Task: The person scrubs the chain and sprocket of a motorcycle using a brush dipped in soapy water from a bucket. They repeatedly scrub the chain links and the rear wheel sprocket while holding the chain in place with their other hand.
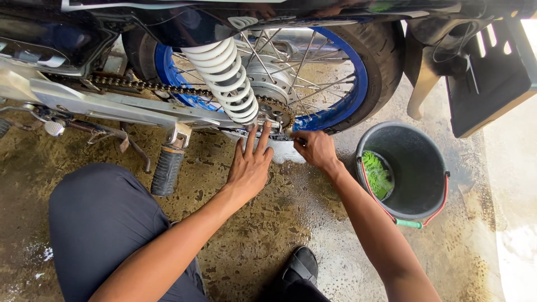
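1. Fingers of the left hand (250,168) are spread flat and hold nothing; the tips reach up toward the rear sprocket (278,113) and the chain (146,85). I see the right hand (316,150) curled closed just right of the sprocket, but I cannot tell what, if anything, it pinches.

2. Sprocket and chain sit at the hub of the blue-rimmed rear wheel (330,84), at the far middle of the scene, behind the white coil shock (226,75).

3. My worry: both hands are right at the point where chain meets teeth. If the wheel turns, a fingertip could be drawn in. Spokes just beyond add a second trap.

4. Oily chain and wet ground suggest poor purchase; I judge a slipping hand would strike the sprocket teeth or the swingarm (112,103).

5. The footpeg (166,170) hangs down near the left forearm, and the knee (100,223) fills the near left, so the left arm has only a narrow lane.

6. On the right, the grey bucket (414,168) with a green brush (376,174) inside stands just beside the right forearm; a quick pull back of the elbow could knock it.

7. Open room lies mostly near and centre, over the stained wet concrete floor (263,235), between the arms, above the black shoe (302,264).
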